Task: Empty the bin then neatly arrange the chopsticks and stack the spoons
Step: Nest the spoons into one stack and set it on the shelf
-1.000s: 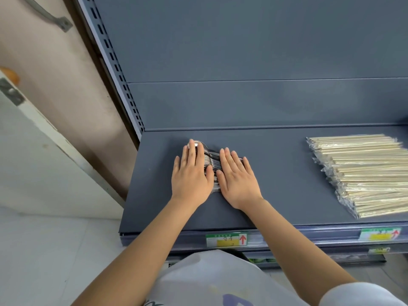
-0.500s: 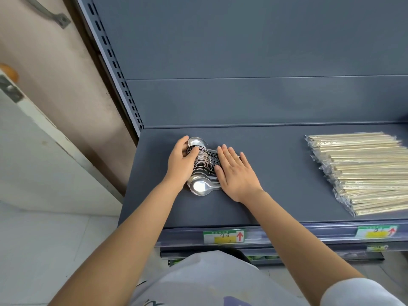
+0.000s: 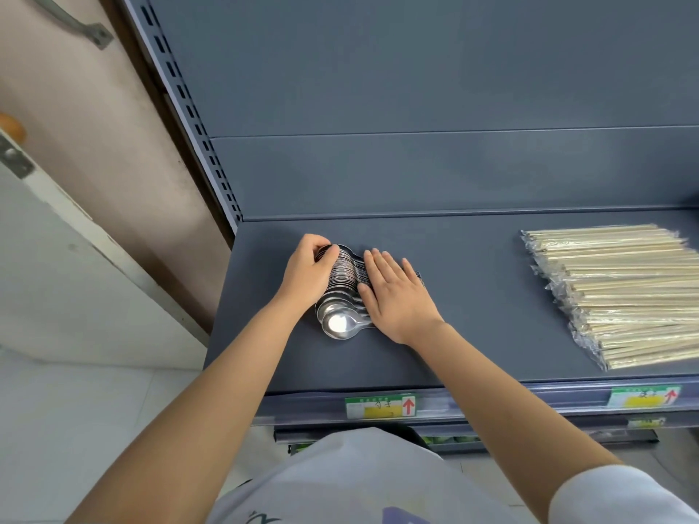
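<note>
Steel at hand: clasped far bowls of spoons (image 3: 340,323) with left grip (image 3: 306,274), fingers curled round them. Pressed right grip (image 3: 397,296) flat on handles, fingers straight, grasping nothing. Found spoons nested in leaning row on grey shelf (image 3: 472,308), not yet squared. Saw wrapped chopsticks (image 3: 624,296) laid parallel well right, seemingly done. Saw no bin. Judged spoon stacking last step, nearly finished.

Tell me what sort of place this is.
Probably a shop: a grey metal display shelf with price labels on its front edge, stocked with wrapped chopsticks and a row of metal spoons.
</note>
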